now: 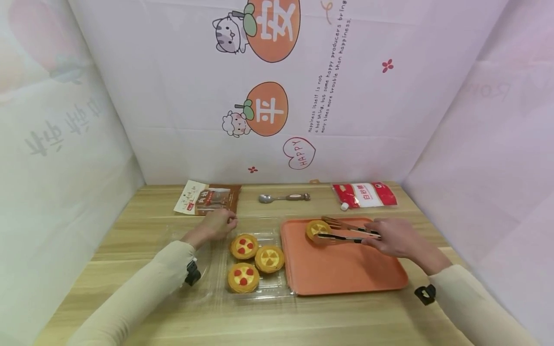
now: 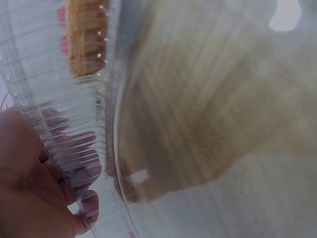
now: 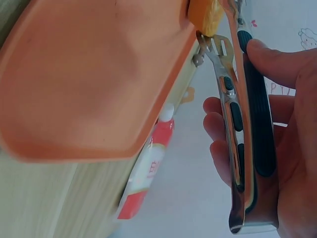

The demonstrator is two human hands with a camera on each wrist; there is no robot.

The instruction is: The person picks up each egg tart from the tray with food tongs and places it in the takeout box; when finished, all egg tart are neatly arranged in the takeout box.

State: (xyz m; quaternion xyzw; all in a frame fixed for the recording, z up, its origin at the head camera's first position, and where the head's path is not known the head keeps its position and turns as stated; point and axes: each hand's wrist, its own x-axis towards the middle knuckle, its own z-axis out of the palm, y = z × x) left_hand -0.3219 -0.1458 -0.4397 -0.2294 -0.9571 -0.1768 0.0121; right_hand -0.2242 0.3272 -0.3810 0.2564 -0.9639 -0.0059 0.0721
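My right hand (image 1: 396, 236) grips metal tongs (image 3: 260, 119) with dark handle inserts, thumb on one arm and fingers round the other. The tongs' tips lie either side of an egg tart (image 1: 318, 231) at the back left corner of the orange tray (image 1: 346, 269). My left hand (image 1: 216, 224) is at the back edge of an open clear plastic container (image 1: 277, 290), its fingers curled at the rim. In the left wrist view those fingers (image 2: 89, 166) show through the ribbed wall. Inside the container are two tarts with red toppings (image 1: 244, 278) and a plain-topped tart (image 1: 270, 259).
Along the back of the wooden table lie a brown and white packet (image 1: 216, 198), a spoon (image 1: 285, 197) and a red and white pouch (image 1: 365, 194) with a white cap. The container's clear lid spreads left under my left forearm. Printed white cloth walls enclose the table.
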